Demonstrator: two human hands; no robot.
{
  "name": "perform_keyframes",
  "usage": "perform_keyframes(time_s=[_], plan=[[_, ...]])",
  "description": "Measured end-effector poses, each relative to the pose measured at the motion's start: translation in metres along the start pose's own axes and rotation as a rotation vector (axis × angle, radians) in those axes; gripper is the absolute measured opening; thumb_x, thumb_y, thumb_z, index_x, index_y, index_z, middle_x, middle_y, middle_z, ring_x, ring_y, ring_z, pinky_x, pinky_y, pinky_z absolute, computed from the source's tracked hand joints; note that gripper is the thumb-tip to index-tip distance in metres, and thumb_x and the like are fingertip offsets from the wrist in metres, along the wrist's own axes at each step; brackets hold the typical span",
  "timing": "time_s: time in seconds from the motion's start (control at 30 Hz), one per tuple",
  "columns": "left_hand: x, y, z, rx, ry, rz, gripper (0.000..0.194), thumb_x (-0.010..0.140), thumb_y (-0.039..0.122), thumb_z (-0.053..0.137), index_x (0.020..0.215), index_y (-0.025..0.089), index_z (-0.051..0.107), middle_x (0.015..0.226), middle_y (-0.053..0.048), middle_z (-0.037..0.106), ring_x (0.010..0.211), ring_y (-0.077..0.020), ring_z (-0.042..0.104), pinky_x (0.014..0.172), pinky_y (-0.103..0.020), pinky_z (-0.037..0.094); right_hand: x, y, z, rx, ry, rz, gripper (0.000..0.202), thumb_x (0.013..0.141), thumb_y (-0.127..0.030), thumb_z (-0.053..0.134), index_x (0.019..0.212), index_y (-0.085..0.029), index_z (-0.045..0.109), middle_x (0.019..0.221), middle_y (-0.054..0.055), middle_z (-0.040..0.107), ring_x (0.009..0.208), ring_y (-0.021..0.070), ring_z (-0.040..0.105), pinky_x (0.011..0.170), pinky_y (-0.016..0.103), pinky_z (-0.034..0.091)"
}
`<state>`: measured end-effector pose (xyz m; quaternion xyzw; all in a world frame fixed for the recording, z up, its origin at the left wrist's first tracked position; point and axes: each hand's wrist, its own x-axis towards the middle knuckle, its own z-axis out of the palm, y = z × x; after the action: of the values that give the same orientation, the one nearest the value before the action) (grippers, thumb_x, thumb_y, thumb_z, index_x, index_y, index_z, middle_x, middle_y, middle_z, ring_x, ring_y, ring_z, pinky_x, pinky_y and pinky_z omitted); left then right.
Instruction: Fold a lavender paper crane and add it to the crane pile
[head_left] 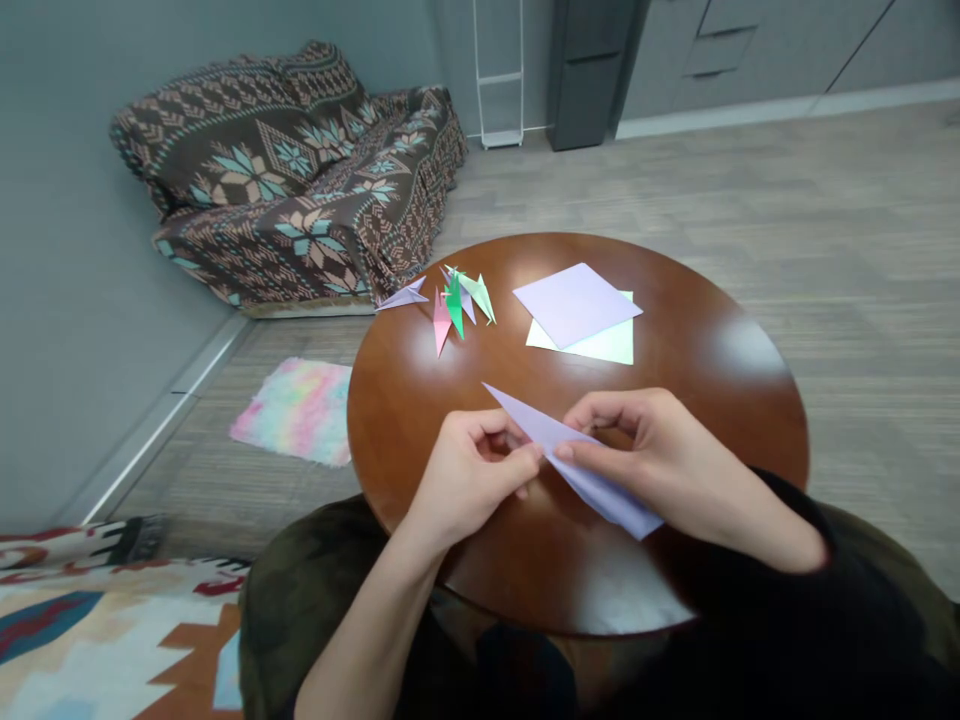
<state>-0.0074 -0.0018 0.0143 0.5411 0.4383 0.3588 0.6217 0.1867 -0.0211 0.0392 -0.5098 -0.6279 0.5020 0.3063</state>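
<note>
A folded piece of lilac paper (600, 487) slants between my hands above the round brown table (405, 400), one narrow point toward the upper left. My left hand (476, 470) pinches its lower left edge between thumb and fingers. With thumb and index finger, my right hand (645, 455) grips the same paper near its middle; some of its fingertips are hidden behind the sheet. Beyond them lies a flat lilac square sheet (577, 305) on top of pale green paper (611, 343). Several folded paper figures, among them a green one (454, 305) and a pink one (441, 322), cluster at the table's far left.
Past the table at the upper left stands a sofa (300, 190) under a patterned cover. A fluffy pastel mat (300, 410) lies on the floor to the left. Patterned fabric (112, 640) fills the lower left corner. Grey cabinets (720, 50) line the back.
</note>
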Motion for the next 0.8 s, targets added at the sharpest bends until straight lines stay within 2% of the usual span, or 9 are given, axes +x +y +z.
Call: perform_keyframes(time_s=[0.17,0.37,0.47,0.6,0.8], plan=[[0.001,-0.002,-0.009,0.063,0.021,0.01,0.016,0.07,0.019,0.079,0.065,0.011,0.066,0.047,0.002,0.056,0.041,-0.0067,0.047,0.043,-0.018,0.034,-0.001,0.001,-0.003,-0.023,-0.076,0.047,0.009,0.085,-0.024,0.068,0.08,-0.016,0.07,0.07,-0.002,0.067,0.062,0.011,0.056,0.054,0.021,0.039],[0.003,-0.002,-0.012,0.077,0.009,-0.005,0.019,0.067,0.02,0.08,0.064,0.01,0.064,0.048,0.003,0.055,0.04,-0.0065,0.046,0.042,-0.018,0.033,0.0,0.003,-0.002,-0.062,-0.095,0.043,0.011,0.085,-0.026,0.067,0.079,-0.016,0.069,0.07,-0.001,0.066,0.062,0.0112,0.055,0.054,0.021,0.038],[0.004,-0.005,-0.018,0.069,0.018,0.032,0.015,0.071,0.021,0.077,0.068,0.011,0.066,0.052,0.002,0.056,0.041,-0.0063,0.046,0.041,-0.019,0.033,-0.002,0.004,-0.002,-0.082,-0.112,0.046,0.011,0.085,-0.026,0.067,0.078,-0.017,0.069,0.067,-0.002,0.065,0.058,0.0107,0.052,0.05,0.021,0.036],[0.006,-0.01,-0.03,0.047,0.057,0.085,0.015,0.075,0.025,0.075,0.072,0.013,0.067,0.054,0.002,0.056,0.04,-0.0058,0.044,0.04,-0.019,0.031,-0.004,0.004,-0.002,-0.096,-0.142,0.053,0.013,0.085,-0.026,0.066,0.077,-0.017,0.069,0.066,-0.001,0.064,0.058,0.0111,0.052,0.048,0.021,0.035],[0.01,-0.006,-0.045,-0.003,0.184,0.123,0.012,0.07,0.021,0.075,0.066,0.013,0.068,0.055,0.001,0.058,0.041,-0.0056,0.044,0.039,-0.018,0.031,-0.003,0.004,-0.003,-0.111,-0.153,0.052,0.013,0.085,-0.025,0.066,0.076,-0.016,0.069,0.066,0.0,0.064,0.059,0.0121,0.053,0.049,0.021,0.038]])
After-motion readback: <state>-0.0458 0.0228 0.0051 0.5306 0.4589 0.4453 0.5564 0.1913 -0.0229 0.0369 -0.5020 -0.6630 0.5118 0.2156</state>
